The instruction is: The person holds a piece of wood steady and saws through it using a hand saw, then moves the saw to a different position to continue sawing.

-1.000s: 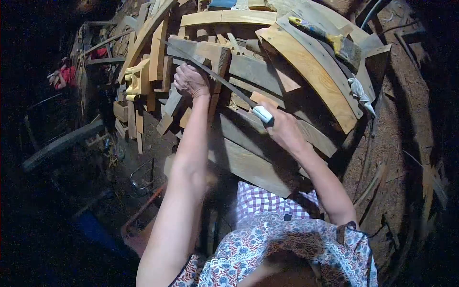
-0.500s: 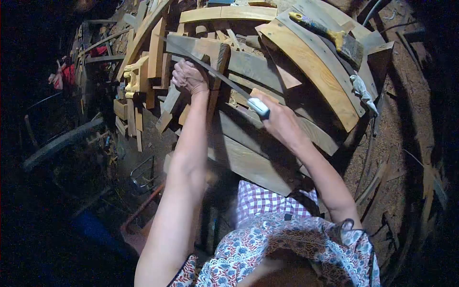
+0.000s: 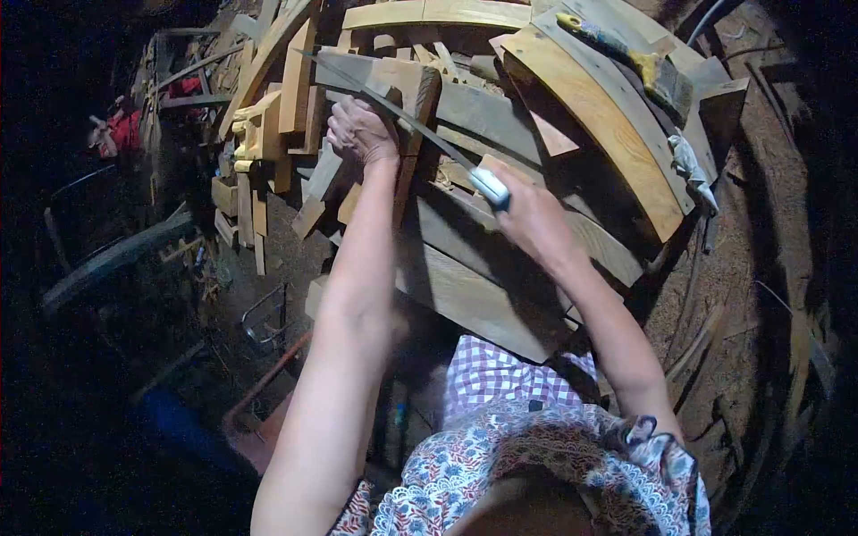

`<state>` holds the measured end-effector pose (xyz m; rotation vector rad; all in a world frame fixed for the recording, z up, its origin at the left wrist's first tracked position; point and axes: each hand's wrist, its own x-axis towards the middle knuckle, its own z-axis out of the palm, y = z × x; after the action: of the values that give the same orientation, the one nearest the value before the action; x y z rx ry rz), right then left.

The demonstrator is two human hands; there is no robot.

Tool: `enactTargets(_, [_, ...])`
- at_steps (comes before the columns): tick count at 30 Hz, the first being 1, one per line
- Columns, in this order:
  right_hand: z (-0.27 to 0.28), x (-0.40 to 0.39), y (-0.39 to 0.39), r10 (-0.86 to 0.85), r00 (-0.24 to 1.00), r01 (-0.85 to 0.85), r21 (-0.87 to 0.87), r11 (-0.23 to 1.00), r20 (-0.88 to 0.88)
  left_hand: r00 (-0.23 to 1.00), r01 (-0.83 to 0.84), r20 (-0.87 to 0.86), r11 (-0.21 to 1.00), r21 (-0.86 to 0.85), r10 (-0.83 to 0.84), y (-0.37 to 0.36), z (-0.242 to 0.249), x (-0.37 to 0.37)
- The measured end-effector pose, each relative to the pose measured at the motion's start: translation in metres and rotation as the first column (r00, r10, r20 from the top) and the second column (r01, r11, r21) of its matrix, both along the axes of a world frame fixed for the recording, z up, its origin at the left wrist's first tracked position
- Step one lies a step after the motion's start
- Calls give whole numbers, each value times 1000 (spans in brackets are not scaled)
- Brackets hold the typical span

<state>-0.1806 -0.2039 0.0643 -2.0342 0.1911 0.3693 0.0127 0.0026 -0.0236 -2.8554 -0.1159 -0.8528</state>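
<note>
My right hand (image 3: 533,217) is closed around the pale handle of a handsaw (image 3: 420,127). The saw's long thin blade slants up and left across a wooden board (image 3: 408,82), passing just beyond my left hand. My left hand (image 3: 362,132) is clenched at the near edge of that board, its fingers curled against the wood; the thumb side is partly hidden. Under the blade, a dark-edged upright piece of wood (image 3: 424,112) meets the board's right end. Grey planks (image 3: 483,299) lie below and between my arms.
A curved wooden piece (image 3: 608,116) lies at the right, with a yellow-handled brush (image 3: 661,79) on a grey board beside it. A crumpled rag (image 3: 690,170) hangs near its edge. Wood offcuts (image 3: 295,80) crowd the left. An orange-red frame (image 3: 264,402) stands below left.
The whole view has shifted slightly, with the bench appearing a little further right and higher. My right hand and the saw have moved slightly forward; my left hand keeps its hold on the board.
</note>
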Motion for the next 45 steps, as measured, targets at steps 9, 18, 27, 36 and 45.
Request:
enactTargets(9, [5,-106,-33,-99,992,97,-26,995,-72,994,94,70,990,-109,-86,-2,3,-3])
enactTargets(18, [-13,-97,-24,-102,995,102,-31,994,8,995,91,57,988,-122,-85,0,1,0])
enactTargets(27, [-8,-85,-54,-159,987,159,-4,987,-38,988,-113,105,993,-43,117,3,3,18])
enactTargets(36, [6,-116,-43,-151,988,152,35,988,-12,998,35,-51,993,-109,-41,2,5,3])
enactTargets(45, [20,-92,-60,-72,995,74,32,997,-63,999,40,-16,991,-126,-43,17,-4,17])
